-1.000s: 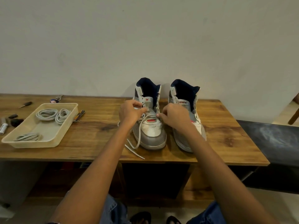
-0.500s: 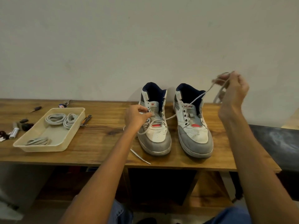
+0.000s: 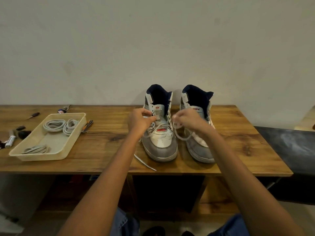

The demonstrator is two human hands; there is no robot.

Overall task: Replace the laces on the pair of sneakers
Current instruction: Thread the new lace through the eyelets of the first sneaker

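A: Head view, centre frame: both sneakers upright on the counter [image 3: 109,133], left sneaker [image 3: 159,142] beside right sneaker [image 3: 197,145].

B: Left hand [image 3: 139,122], fingers pinching the lace [image 3: 163,126] at the eyelets. Right hand [image 3: 189,120] curled round a hanging loop of it.

A: Spare laces [image 3: 54,125] coiled in the tray [image 3: 75,140], left of frame.

Each sneaker tongue [image 3: 157,108] near the middle of the frame carries a small red mark, perhaps a brand name, too blurred to read.
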